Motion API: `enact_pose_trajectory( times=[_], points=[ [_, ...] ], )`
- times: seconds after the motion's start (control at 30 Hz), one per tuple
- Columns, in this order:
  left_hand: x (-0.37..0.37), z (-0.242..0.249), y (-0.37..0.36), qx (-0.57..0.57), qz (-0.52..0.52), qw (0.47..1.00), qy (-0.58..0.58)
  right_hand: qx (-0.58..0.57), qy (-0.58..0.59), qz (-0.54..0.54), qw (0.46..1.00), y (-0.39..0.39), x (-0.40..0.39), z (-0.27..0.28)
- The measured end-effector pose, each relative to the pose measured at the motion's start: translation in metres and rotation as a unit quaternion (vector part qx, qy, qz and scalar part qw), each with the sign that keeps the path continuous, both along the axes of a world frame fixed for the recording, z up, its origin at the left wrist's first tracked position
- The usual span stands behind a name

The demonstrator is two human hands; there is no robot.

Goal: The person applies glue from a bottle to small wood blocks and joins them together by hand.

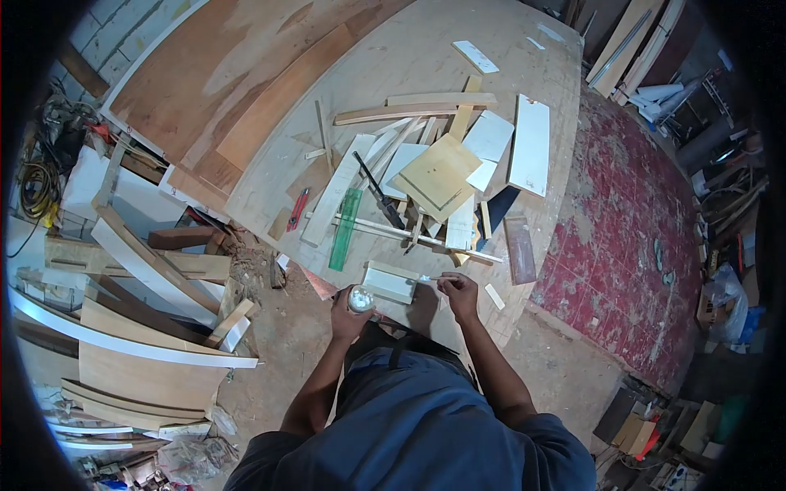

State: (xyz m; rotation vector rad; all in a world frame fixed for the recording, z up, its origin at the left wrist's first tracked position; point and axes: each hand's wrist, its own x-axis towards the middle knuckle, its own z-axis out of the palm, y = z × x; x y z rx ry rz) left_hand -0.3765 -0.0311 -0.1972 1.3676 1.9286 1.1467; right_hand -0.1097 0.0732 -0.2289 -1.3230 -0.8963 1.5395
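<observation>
My left hand [347, 317] is wrapped round a small round container [360, 299] with whitish stuff inside. Between the pinched fingers of my right hand [460, 295] is a thin stick [438, 279], its tip whitish; whether it has bristles I cannot make out. That tip is at the right end of a small pale box-like wooden piece [390, 282], which lies at the near edge of the worktable. Beyond it lie a green translucent strip [345, 230] and a long thin wooden stick [442, 247]. A small white strip [494, 296] lies right of my right hand.
White and bare wood offcuts, a square tan board [436, 176] and a black long-handled tool [380, 192] are heaped on the worktable [278, 184]. A red utility knife [298, 209] lies at left, a brownish block [520, 250] at right. Stacked boards [155, 270] stand left of me.
</observation>
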Motion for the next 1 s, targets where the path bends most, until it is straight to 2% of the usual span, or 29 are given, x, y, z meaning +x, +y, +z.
enact_pose_trajectory(
  times=[0.03, 0.07, 0.13, 0.33, 0.43, 0.53, 0.67, 0.87, 0.97, 1.0],
  points=[
    [-0.002, 0.004, -0.005, -0.010, 0.014, 1.000, 0.002, 0.029, -0.058, 0.024, 0.998, -0.002, -0.001, -0.007],
    [-0.005, 0.000, -0.009, -0.012, 0.016, 1.000, 0.003, 0.027, -0.058, 0.027, 0.998, -0.002, -0.004, -0.005],
    [-0.010, -0.008, -0.014, 0.003, 0.036, 0.999, -0.005, 0.087, -0.197, 0.083, 0.973, 0.002, -0.009, 0.000],
    [-0.017, -0.005, -0.019, 0.025, 0.036, 0.999, -0.006, 0.129, -0.258, 0.105, 0.952, 0.010, -0.016, -0.008],
    [-0.023, -0.010, -0.021, -0.001, 0.015, 1.000, 0.022, 0.146, -0.272, 0.122, 0.943, 0.011, -0.018, -0.007],
    [-0.024, -0.012, -0.021, -0.008, 0.018, 1.000, -0.001, 0.149, -0.277, 0.131, 0.940, 0.011, -0.018, -0.009],
    [-0.023, -0.008, -0.019, 0.023, 0.041, 0.999, -0.002, 0.138, -0.267, 0.118, 0.946, 0.011, -0.019, 0.005],
    [-0.026, -0.012, -0.018, 0.019, 0.036, 0.999, -0.001, 0.140, -0.267, 0.114, 0.947, 0.011, -0.016, -0.005],
    [-0.026, -0.012, -0.018, 0.028, 0.039, 0.999, -0.010, 0.105, -0.258, 0.095, 0.956, 0.012, -0.015, -0.011],
    [-0.026, -0.012, -0.017, 0.023, 0.042, 0.999, -0.016, 0.083, -0.186, 0.063, 0.977, 0.013, -0.015, -0.017]
  ],
)
